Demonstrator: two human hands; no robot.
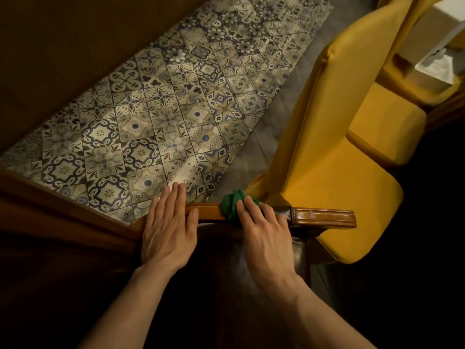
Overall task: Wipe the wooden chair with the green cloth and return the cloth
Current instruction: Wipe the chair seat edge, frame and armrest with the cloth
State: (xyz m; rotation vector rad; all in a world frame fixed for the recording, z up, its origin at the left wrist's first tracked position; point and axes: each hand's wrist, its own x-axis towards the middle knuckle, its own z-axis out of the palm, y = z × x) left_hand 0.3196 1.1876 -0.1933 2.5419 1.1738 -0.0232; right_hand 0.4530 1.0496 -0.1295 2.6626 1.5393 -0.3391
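The wooden chair (324,217) shows its carved top rail across the lower middle of the view, with a dark padded back below it. A bunched green cloth (232,202) lies on the rail. My right hand (264,227) presses the cloth onto the rail, fingers draped over it. My left hand (169,225) rests flat on the rail's left part, fingers together and pointing away from me, holding nothing.
A patterned tile floor (156,117) stretches beyond the rail. Yellow upholstered chairs (334,159) stand close on the right, almost touching the rail's end. A dark wooden surface (50,46) fills the upper left. A white box (437,64) sits at the far right.
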